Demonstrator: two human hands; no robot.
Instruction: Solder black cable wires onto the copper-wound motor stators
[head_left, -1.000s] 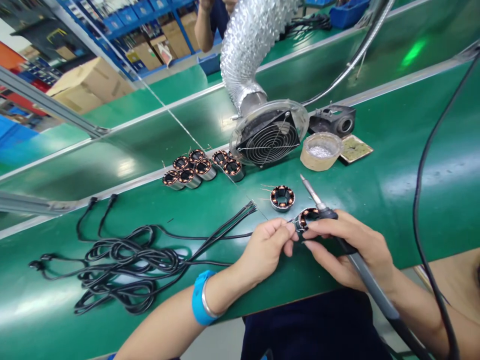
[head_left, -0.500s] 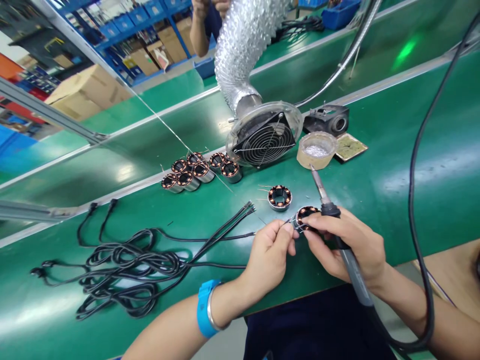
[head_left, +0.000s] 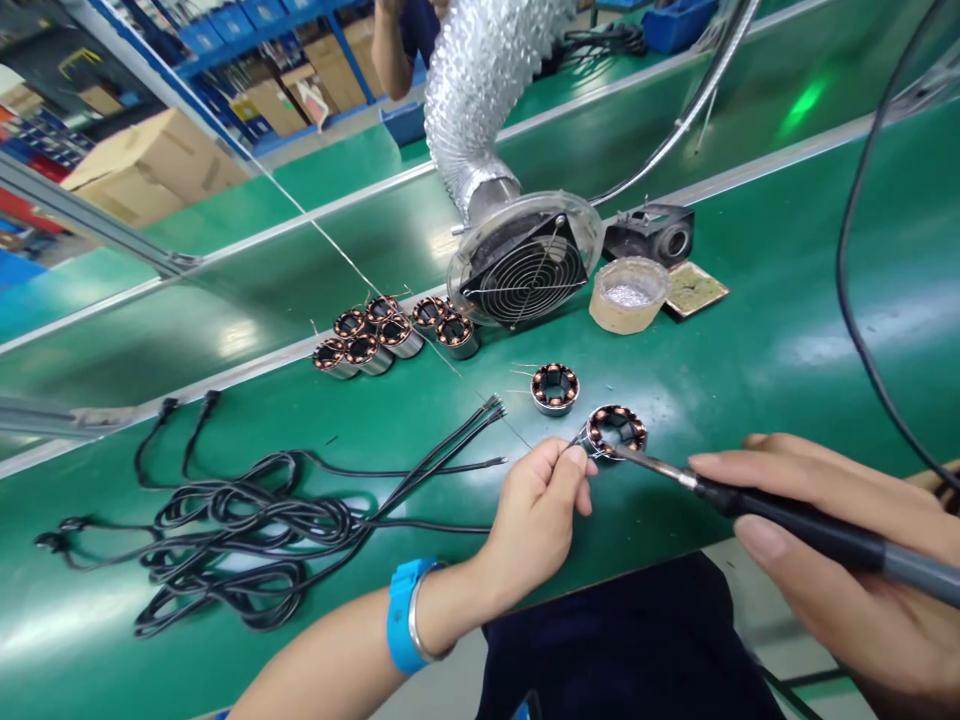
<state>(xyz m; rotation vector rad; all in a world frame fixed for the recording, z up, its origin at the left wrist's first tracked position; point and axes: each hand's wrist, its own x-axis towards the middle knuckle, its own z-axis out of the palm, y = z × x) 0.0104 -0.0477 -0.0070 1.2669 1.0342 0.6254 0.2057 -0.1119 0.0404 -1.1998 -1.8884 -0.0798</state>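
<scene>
My left hand (head_left: 536, 505) pinches thin wires at the left edge of a motor stator (head_left: 616, 432), a metal ring with copper windings lying on the bench. The fingertips hide part of these wires. In my right hand (head_left: 832, 530) is a soldering iron (head_left: 795, 520), gripped like a pen and nearly level. Its metal tip reaches the stator's near left rim, close to the wires; whether it touches cannot be told. Just behind sits a second stator (head_left: 555, 390) with loose copper leads pointing left.
Black power cords (head_left: 255, 520) lie coiled at the left. Several stators (head_left: 364, 350) stand by the back ledge. A fume extractor (head_left: 529, 270) hangs beside a round solder pot (head_left: 628, 295), a sponge tray (head_left: 694, 290) and a black holder (head_left: 651, 235). Another person's arm (head_left: 391, 50) shows across the bench.
My right hand has let go of the stator and moved right, swinging the soldering iron from upright to nearly level, tip at the stator. My left hand stays in place. The view shifted slightly.
</scene>
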